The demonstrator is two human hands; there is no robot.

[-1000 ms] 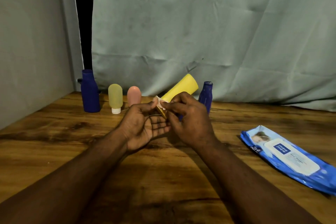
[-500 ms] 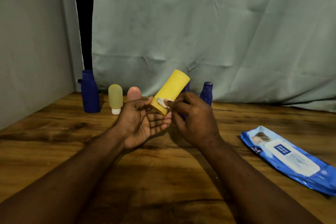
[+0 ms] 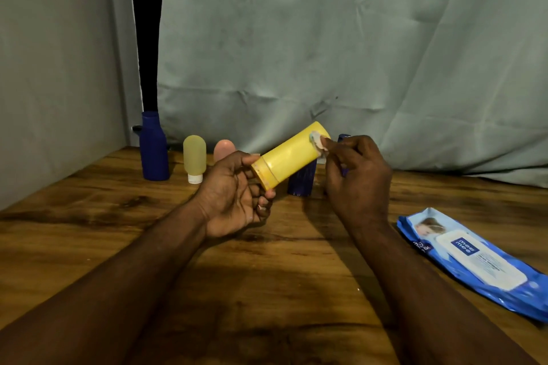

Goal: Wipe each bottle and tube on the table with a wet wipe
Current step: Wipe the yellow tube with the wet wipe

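My left hand [image 3: 234,195] grips the near end of a yellow bottle [image 3: 289,157], which tilts up and away to the right above the table. My right hand [image 3: 355,178] pinches a small white wet wipe [image 3: 318,142] against the bottle's far end. Along the back stand a tall blue bottle [image 3: 153,151], a pale yellow tube [image 3: 194,157] on its white cap, and a pink tube [image 3: 224,149] partly hidden by my left hand. Two more blue bottles stand behind the yellow one, one [image 3: 301,184] under it and one [image 3: 344,139] mostly hidden by my right hand.
A blue wet-wipe pack [image 3: 474,261] lies flat at the right of the wooden table [image 3: 103,231]. A grey-green cloth [image 3: 326,53] hangs behind the table, and a wall closes the left side.
The wipe has slid from the bottle's near end up to its far end. My left hand shifted its grip to the near end, and the bottle now lies flatter, pointing further right.
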